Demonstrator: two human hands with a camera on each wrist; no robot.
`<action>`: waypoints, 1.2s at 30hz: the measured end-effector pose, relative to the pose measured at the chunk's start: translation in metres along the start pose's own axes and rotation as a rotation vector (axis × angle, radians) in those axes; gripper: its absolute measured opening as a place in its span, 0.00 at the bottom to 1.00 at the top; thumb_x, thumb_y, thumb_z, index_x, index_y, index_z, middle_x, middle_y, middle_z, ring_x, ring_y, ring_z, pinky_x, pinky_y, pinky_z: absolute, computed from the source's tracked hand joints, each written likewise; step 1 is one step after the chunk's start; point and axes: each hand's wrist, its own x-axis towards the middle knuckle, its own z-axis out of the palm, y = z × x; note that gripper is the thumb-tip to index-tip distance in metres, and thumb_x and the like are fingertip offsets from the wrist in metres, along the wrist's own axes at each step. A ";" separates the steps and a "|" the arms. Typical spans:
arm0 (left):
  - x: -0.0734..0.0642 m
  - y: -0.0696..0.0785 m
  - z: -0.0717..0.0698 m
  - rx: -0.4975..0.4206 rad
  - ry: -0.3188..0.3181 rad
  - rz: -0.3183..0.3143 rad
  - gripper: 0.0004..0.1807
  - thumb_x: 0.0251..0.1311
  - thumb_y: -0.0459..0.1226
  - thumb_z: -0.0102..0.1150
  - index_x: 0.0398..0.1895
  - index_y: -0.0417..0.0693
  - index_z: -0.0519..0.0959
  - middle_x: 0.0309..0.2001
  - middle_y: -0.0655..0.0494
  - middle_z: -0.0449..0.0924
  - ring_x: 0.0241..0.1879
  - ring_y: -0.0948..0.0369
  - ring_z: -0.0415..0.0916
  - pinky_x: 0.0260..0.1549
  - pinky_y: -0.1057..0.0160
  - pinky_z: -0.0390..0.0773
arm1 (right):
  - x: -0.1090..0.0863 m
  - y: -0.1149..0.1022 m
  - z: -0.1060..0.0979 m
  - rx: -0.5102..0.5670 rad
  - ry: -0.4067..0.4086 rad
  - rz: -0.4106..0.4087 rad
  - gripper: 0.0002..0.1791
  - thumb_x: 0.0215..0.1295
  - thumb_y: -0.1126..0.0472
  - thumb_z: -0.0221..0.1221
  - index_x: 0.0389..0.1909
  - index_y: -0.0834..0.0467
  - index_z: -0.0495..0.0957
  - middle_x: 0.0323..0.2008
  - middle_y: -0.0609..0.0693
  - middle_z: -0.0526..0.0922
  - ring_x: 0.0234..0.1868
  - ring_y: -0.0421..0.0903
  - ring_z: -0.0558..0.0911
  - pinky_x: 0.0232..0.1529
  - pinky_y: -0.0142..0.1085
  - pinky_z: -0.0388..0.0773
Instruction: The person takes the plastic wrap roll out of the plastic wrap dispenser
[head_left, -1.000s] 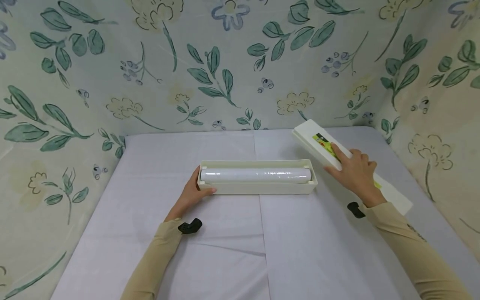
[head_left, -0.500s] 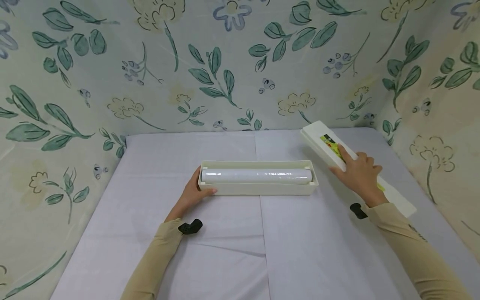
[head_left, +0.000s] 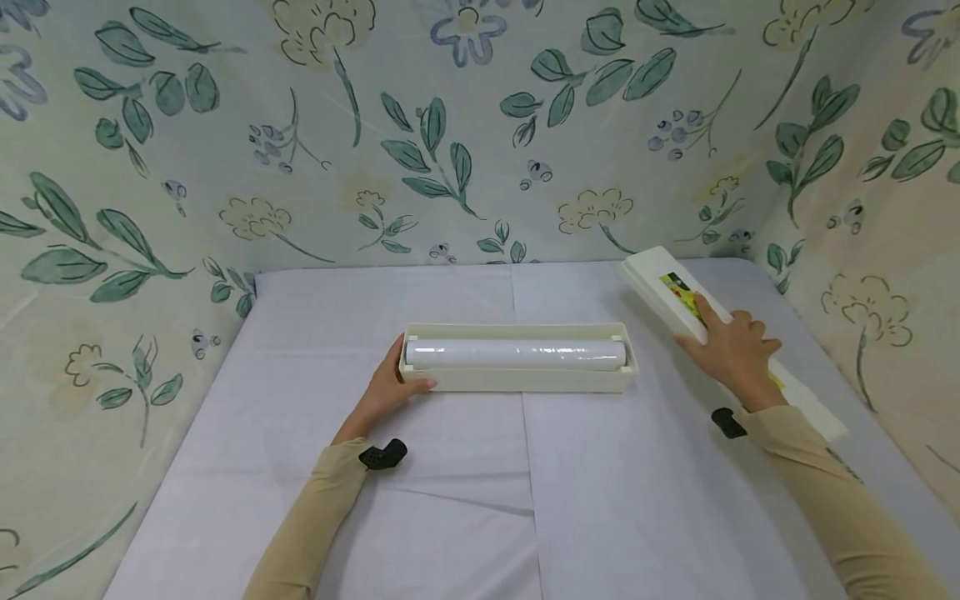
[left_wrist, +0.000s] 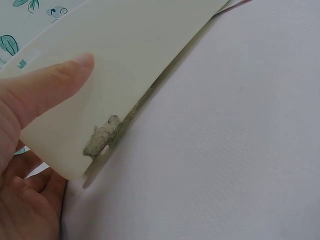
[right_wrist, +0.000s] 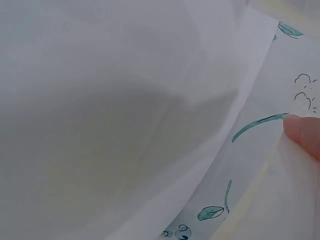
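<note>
A long cream-white dispenser box (head_left: 517, 381) stands open-topped on the cloth, with a roll of shiny plastic wrap (head_left: 513, 354) lying lengthwise inside. My left hand (head_left: 384, 392) grips the box's left end, thumb on the front wall and fingers behind the end. In the left wrist view the thumb (left_wrist: 55, 82) presses the box wall (left_wrist: 125, 65), near a grey, ragged patch at the bottom edge. To the right, my right hand (head_left: 731, 354) holds the long white lid (head_left: 652, 275), slanted, with a yellow-green label (head_left: 681, 296). The right wrist view shows one fingertip (right_wrist: 302, 132) on the lid.
White cloth (head_left: 420, 500) covers the table, with a crease running down its middle. Flower-patterned fabric (head_left: 450, 125) rises behind the table and at both sides. The lid hangs over the table's right part, and its shadow falls on the cloth.
My right hand has carried the lid a little farther right and toward me. The left hand and the box have stayed in place, with a slight shift of the head view.
</note>
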 end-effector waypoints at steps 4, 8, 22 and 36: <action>0.000 -0.001 0.000 0.001 0.000 0.006 0.54 0.48 0.37 0.70 0.74 0.60 0.44 0.65 0.46 0.64 0.65 0.49 0.61 0.67 0.47 0.56 | 0.001 0.003 0.000 0.008 -0.013 0.008 0.45 0.65 0.37 0.47 0.74 0.51 0.38 0.49 0.87 0.56 0.44 0.83 0.59 0.36 0.74 0.55; 0.000 -0.003 -0.003 0.011 -0.002 0.009 0.54 0.48 0.39 0.70 0.74 0.62 0.45 0.65 0.47 0.64 0.65 0.49 0.62 0.67 0.45 0.56 | -0.001 0.005 0.003 0.021 -0.022 0.017 0.46 0.64 0.36 0.47 0.74 0.51 0.38 0.46 0.87 0.57 0.42 0.82 0.60 0.34 0.74 0.55; 0.002 -0.007 -0.005 0.028 0.002 0.013 0.54 0.49 0.40 0.70 0.74 0.59 0.45 0.66 0.47 0.64 0.63 0.50 0.64 0.64 0.47 0.62 | -0.004 0.021 0.010 0.039 -0.089 0.063 0.49 0.63 0.32 0.43 0.73 0.53 0.33 0.49 0.89 0.52 0.44 0.84 0.56 0.37 0.77 0.51; 0.001 -0.008 -0.004 0.028 0.021 -0.009 0.54 0.48 0.40 0.71 0.74 0.62 0.45 0.65 0.50 0.65 0.61 0.52 0.66 0.61 0.49 0.65 | -0.011 0.040 0.012 0.065 -0.103 0.085 0.50 0.63 0.30 0.41 0.73 0.55 0.31 0.47 0.92 0.51 0.44 0.88 0.55 0.37 0.80 0.48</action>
